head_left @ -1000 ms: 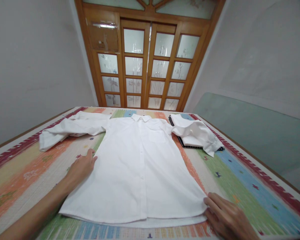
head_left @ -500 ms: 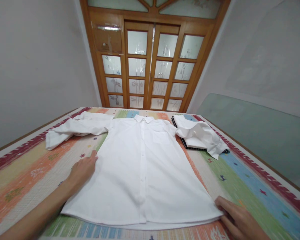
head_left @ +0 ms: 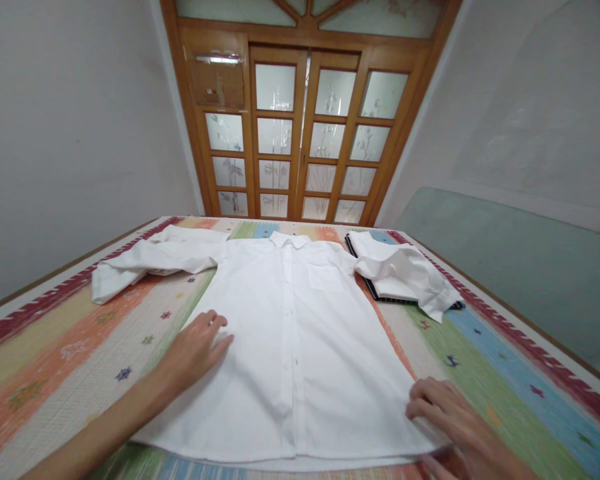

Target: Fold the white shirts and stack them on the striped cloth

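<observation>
A wooden door with frosted glass panes stands at twelve o'clock beyond the surface, which is covered by a striped mat in orange, green, blue and red. The white shirt lies face up and buttoned in the middle of that mat, collar toward the door and hem toward me. Its one sleeve trails out toward ten o'clock, and the other sleeve is bunched at two o'clock over a dark flat thing I cannot make out. My left hand rests flat on the shirt's side at about eight o'clock, fingers spread and loosely extended, gripping nothing. My right hand lies at five o'clock with its fingers curled down onto the hem corner, pressing the cloth rather than closing round it, as far as I can see. I judge the fabric to be light, thin and limp: it will slide readily over the woven mat, crease at the least drag, and hold no shape of its own once lifted. The best places to take it, I think, are the firmer edges: the hem corners, the side seams, the shoulder seams or the collar. A pinch in the open middle would only bunch it.
</observation>
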`<act>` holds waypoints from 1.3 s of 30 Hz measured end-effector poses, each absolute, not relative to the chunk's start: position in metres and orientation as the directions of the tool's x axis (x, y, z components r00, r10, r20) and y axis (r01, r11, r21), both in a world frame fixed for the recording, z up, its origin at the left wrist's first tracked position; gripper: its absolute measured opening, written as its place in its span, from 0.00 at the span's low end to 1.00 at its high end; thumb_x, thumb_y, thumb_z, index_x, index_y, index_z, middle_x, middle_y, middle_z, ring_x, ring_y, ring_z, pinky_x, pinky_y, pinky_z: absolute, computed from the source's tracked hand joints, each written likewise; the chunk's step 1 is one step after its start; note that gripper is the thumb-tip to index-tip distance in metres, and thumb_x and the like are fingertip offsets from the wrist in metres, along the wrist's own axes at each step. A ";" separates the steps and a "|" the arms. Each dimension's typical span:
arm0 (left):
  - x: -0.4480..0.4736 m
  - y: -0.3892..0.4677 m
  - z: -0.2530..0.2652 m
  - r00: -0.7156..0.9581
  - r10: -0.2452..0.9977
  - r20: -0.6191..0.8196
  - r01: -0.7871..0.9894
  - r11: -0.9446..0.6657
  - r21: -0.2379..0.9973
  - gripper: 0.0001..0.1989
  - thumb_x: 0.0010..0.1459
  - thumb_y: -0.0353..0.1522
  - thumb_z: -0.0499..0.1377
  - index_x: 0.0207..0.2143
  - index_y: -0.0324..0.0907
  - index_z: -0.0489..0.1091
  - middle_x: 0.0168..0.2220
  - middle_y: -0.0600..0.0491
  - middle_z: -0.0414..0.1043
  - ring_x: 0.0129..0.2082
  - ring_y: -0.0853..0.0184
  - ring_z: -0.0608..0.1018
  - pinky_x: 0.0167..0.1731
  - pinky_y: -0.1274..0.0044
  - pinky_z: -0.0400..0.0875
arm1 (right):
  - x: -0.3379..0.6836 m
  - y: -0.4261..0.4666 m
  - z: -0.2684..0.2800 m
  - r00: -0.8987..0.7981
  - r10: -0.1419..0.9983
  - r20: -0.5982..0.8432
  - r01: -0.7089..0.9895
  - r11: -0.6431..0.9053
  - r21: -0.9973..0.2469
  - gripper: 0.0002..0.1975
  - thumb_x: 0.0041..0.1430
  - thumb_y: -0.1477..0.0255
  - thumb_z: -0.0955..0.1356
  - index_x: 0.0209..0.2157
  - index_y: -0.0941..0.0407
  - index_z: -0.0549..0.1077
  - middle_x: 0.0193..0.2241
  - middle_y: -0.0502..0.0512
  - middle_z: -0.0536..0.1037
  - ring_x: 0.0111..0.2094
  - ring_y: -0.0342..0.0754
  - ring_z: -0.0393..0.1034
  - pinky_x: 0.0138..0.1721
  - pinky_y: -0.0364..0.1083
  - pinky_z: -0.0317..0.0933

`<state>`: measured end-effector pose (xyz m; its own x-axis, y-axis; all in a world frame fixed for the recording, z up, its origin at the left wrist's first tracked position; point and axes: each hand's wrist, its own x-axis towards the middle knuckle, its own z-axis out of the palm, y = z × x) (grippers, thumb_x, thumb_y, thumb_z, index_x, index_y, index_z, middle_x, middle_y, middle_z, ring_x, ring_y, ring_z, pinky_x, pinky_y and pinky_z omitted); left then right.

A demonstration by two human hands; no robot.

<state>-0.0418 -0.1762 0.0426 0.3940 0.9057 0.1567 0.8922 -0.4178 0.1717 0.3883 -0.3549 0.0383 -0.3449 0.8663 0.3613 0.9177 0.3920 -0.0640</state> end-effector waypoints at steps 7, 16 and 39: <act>0.021 -0.231 0.043 0.747 0.661 -0.063 0.645 -0.699 0.309 0.20 0.62 0.48 0.50 0.30 0.42 0.68 0.31 0.48 0.73 0.31 0.62 0.76 0.35 0.72 0.67 | 0.312 -0.304 0.077 -0.608 0.789 0.093 0.734 0.603 -0.312 0.05 0.55 0.70 0.66 0.34 0.55 0.72 0.33 0.56 0.74 0.37 0.50 0.68 0.44 0.51 0.61; 0.057 -0.242 0.037 0.624 0.749 -0.223 0.781 -0.595 0.188 0.25 0.58 0.46 0.50 0.38 0.34 0.74 0.35 0.32 0.75 0.38 0.45 0.78 0.39 0.57 0.69 | 0.268 -0.208 0.077 -0.631 0.769 -0.101 0.722 0.534 -0.439 0.06 0.58 0.71 0.66 0.32 0.58 0.75 0.27 0.51 0.77 0.27 0.43 0.67 0.31 0.41 0.57; -0.048 -0.210 -0.001 0.563 0.745 0.358 0.768 -0.632 0.109 0.21 0.66 0.41 0.50 0.57 0.43 0.64 0.59 0.46 0.67 0.59 0.57 0.67 0.56 0.65 0.64 | 0.237 -0.019 0.018 -0.119 0.990 0.081 0.884 0.143 -0.444 0.13 0.60 0.63 0.67 0.36 0.59 0.79 0.37 0.59 0.80 0.40 0.49 0.73 0.40 0.42 0.59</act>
